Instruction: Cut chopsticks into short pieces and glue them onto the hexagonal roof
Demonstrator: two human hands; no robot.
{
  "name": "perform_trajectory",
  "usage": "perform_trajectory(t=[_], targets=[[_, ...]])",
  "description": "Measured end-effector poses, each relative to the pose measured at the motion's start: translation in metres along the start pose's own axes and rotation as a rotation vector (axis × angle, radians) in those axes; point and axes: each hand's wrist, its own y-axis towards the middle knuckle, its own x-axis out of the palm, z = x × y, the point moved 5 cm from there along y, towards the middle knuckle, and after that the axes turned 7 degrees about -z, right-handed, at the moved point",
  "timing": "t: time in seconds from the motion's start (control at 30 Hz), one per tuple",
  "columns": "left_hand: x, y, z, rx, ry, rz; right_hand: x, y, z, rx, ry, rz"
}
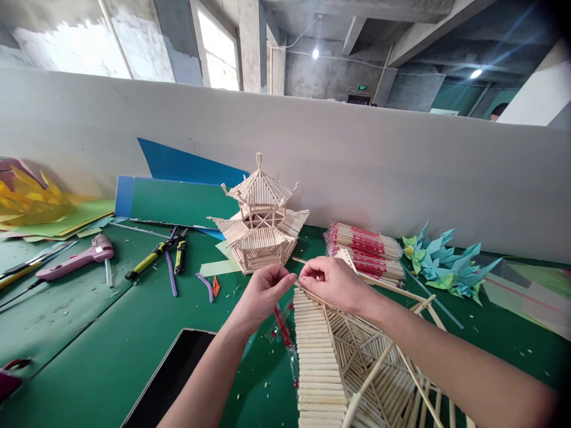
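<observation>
My left hand (265,292) is closed in a pinch at the far end of a partly built roof model (319,356) made of thin wooden sticks; what lies between its fingertips is too small to make out. Right beside it, my right hand (336,285) pinches a wooden stick at the model's top corner, its fingertips almost meeting the left ones. One panel of the model is covered with close-set short sticks, while open framing shows on the right. Behind both hands stands a two-tiered stick pavilion (263,238).
Bundled sticks in red-marked wrappers (363,249) lie behind my right hand, near blue paper flowers (450,261). Leftward are a pink glue gun (80,258), yellow-handled pliers (149,260) and a dark tablet-like slab (178,368). A pale partition (379,160) borders the green table.
</observation>
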Motion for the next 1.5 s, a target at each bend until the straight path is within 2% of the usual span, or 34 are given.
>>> perform_trajectory(t=[1.17, 1.5], targets=[[-0.0004, 0.0008, -0.0026, -0.016, -0.015, 0.029, 0.0004, -0.0001, 0.0001, 0.007, -0.012, -0.002], [-0.0063, -0.0008, -0.0025, -0.036, -0.061, 0.069, -0.0022, -0.0015, -0.0016, 0.007, 0.000, 0.019]])
